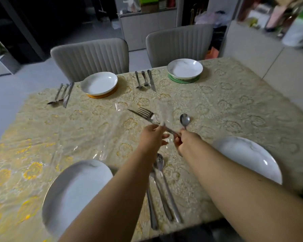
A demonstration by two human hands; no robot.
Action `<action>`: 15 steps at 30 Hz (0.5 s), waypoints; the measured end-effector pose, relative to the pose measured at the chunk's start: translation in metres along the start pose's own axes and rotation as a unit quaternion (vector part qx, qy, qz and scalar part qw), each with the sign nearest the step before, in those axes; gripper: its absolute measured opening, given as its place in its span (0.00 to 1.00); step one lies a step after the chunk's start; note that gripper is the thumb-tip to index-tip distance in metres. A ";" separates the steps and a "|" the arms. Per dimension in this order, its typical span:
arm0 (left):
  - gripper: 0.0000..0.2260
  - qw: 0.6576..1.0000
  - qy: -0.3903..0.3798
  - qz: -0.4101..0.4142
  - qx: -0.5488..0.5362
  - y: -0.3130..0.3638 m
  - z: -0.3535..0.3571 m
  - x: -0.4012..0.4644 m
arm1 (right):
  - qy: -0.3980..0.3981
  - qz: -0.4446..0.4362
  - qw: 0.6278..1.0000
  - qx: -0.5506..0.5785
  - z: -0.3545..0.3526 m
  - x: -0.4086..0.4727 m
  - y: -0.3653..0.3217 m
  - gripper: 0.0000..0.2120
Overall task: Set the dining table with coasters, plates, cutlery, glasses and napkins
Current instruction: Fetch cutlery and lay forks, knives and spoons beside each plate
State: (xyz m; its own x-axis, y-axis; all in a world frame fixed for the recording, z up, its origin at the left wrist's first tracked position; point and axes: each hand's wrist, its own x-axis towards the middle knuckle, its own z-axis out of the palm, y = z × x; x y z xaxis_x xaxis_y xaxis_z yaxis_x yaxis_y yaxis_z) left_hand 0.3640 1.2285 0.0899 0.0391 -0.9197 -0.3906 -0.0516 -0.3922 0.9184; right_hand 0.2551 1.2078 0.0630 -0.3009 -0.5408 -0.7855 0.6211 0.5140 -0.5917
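your left hand (151, 137) and right hand (185, 142) meet above the middle of the table (234, 105), both raised off the cloth. the left hand's thumb and fingers pinch the knife (143, 117) and fork (145, 111) together partway along their handles, so the fork tines and knife blade stick out beyond the fingertips, up and to the left. the handle ends run on toward the right hand, which is curled tight round the spoon (184, 120); its bowl stands up just past the knuckles, and whether those fingers also clamp the knife and fork ends is too blurred to tell. below your forearms another spoon, fork and knife set (162, 189) lies flat between the near left plate (73, 191) and the near right plate (248, 156). across the table, a plate on an orange coaster (101, 95) has cutlery (62, 95) to its left, and a plate on a green coaster (183, 80) has cutlery (145, 81) to its left. two grey chairs (91, 55) stand behind.
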 end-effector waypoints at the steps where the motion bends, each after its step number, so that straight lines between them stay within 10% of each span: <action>1: 0.11 1.000 0.013 0.004 -0.011 0.001 0.008 -0.003 | -0.001 -0.005 1.000 -0.006 -0.003 -0.005 0.005 0.13; 4: 0.10 0.999 0.042 -0.002 -0.032 0.006 0.015 -0.013 | 0.012 -0.033 0.990 -0.140 -0.011 -0.022 0.011 0.16; 8: 0.11 1.000 0.000 0.016 -0.022 0.017 0.019 -0.028 | 0.048 -0.187 0.888 -0.418 -0.032 -0.053 -0.006 0.27; 15: 0.11 0.996 -0.092 0.006 -0.020 0.038 0.056 -0.046 | -0.059 -0.334 0.835 -0.433 -0.081 -0.088 -0.035 0.09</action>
State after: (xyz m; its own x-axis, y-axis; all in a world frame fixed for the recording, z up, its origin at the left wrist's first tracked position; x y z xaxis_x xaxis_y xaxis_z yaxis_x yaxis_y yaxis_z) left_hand 0.3043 1.2545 0.1393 -0.1449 -0.9132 -0.3810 -0.0117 -0.3834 0.9235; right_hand 0.2011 1.2911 0.1378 -0.2657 -0.9350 -0.2350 -0.4284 0.3328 -0.8401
